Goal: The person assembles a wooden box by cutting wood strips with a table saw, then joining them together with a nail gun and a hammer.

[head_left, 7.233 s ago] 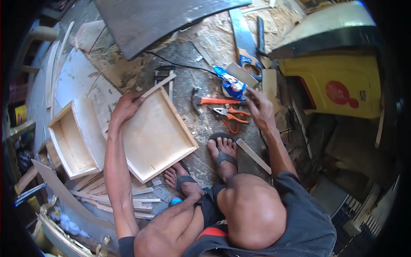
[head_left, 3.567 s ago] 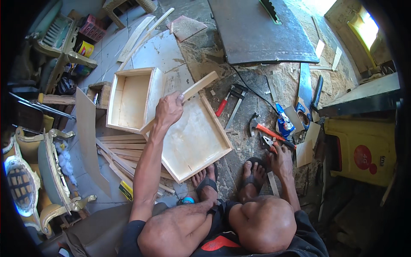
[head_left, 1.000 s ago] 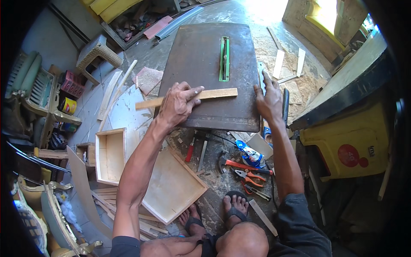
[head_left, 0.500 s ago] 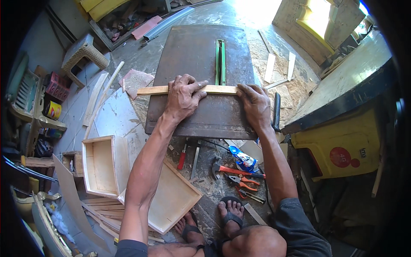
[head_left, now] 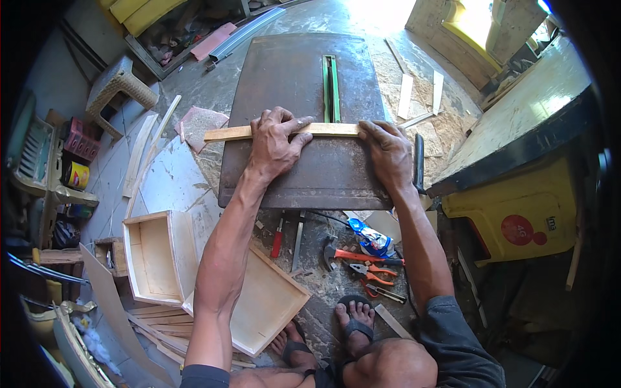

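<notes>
Sawdust and pale offcuts litter the floor beyond your dark brown tabletop in the head view. Across it lies the wooden strip, just at the near end of the long green-edged slot. Your left hand clasps it left of that slot, thumb toward you, while your right hand pinches its right end. Should either grip slacken, the strip could swivel askew — and if a blade stands in that slot (I cannot tell), an uneven push might make it bind or kick, with your fingers near. Below the near edge, the black cord runs close by the hammer and orange-handled pliers; a foot snagging it could jolt you. Your toes, bare in sandals, would suffer from anything dropped.
</notes>
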Demonstrator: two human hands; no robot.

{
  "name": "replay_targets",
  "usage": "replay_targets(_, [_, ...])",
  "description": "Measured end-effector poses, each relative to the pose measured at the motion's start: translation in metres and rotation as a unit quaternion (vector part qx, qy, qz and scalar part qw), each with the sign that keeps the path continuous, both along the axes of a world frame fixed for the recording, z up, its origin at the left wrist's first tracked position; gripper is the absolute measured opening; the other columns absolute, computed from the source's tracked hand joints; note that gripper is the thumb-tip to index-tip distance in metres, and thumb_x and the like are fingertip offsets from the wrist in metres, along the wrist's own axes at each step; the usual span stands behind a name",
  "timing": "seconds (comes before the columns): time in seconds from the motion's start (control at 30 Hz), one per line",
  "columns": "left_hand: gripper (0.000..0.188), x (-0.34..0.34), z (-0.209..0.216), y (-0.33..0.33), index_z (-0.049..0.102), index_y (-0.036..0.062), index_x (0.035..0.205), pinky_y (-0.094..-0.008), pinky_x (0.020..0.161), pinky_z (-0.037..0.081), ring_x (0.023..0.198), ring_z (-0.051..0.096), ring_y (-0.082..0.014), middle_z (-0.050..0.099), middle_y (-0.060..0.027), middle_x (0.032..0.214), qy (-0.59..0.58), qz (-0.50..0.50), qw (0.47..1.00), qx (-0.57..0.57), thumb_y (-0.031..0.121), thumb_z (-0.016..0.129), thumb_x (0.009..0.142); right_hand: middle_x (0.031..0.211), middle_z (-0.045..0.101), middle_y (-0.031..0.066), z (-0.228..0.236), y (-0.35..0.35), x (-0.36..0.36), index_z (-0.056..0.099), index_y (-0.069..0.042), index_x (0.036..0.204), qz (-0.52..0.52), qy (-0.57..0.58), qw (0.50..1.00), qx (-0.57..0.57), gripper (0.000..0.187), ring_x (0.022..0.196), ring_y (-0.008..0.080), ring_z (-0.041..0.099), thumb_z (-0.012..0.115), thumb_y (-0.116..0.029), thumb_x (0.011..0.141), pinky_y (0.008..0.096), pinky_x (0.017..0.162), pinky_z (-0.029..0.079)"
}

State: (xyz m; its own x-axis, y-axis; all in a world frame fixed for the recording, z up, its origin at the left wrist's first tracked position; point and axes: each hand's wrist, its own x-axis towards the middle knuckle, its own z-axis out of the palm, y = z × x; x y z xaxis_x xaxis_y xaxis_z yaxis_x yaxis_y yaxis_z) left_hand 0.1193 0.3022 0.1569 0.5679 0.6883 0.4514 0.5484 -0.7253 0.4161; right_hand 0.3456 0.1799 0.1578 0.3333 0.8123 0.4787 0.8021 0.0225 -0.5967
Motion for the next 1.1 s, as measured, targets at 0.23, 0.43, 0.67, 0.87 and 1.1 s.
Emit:
replay_targets(0.23, [0.033,0.003,0.002,0.001,0.08,0.0191,0.117,-0.043,0.098,0.039,0.106,0.058,-0.0255,0.064,-0.0068,0.106,-0.002,0.006,1.0,-0.012,0.031,0.078,0.086,0.114,0.075,0.0094,-0.002,0.003,0.003,0.079,-0.013,0.115,-0.002,-0.005,1.0,-0.003,0.024,0.104,0.0299,0.063,0.074,-0.022,0.093,0.0384,0.096,0.051])
replay_targets(0.43, [0.033,0.005,0.003,0.004,0.08,0.0204,0.117,-0.0436,0.098,0.039,0.106,0.058,-0.0257,0.064,-0.0066,0.105,-0.002,0.009,1.0,-0.023,0.031,0.078,0.086,0.113,0.075,0.0096,-0.002,0.006,0.005,0.079,-0.014,0.116,0.0,-0.011,1.0,-0.002,0.025,0.105,0.0299,0.063,0.074,-0.022,0.092,0.0388,0.096,0.051])
replay_targets(0.67, [0.031,0.006,0.002,0.008,0.081,0.0206,0.116,-0.0436,0.097,0.039,0.105,0.058,-0.0255,0.064,-0.0065,0.104,-0.005,0.008,1.0,-0.026,0.031,0.078,0.086,0.113,0.075,0.0103,-0.002,0.009,0.006,0.079,-0.013,0.116,-0.001,-0.018,1.0,-0.002,0.025,0.104,0.0304,0.064,0.074,-0.023,0.093,0.0391,0.096,0.051])
replay_targets(0.87, [0.031,0.007,0.001,0.01,0.081,0.0217,0.115,-0.0434,0.096,0.04,0.104,0.058,-0.025,0.064,-0.0056,0.103,-0.006,0.005,1.0,-0.021,0.031,0.078,0.086,0.113,0.075,0.0101,-0.003,0.01,0.007,0.079,-0.014,0.116,0.004,0.0,1.0,-0.007,0.025,0.105,0.0302,0.065,0.073,-0.023,0.094,0.0391,0.096,0.051])
replay_targets(1.1, [0.031,0.009,0.0,0.012,0.081,0.0228,0.115,-0.0429,0.096,0.04,0.104,0.058,-0.0248,0.064,-0.0052,0.103,-0.004,0.009,0.999,-0.03,0.031,0.079,0.086,0.114,0.074,0.0103,-0.004,0.012,0.007,0.079,-0.014,0.116,0.002,0.019,1.0,-0.012,0.025,0.107,0.0306,0.065,0.072,-0.024,0.094,0.0391,0.097,0.051])
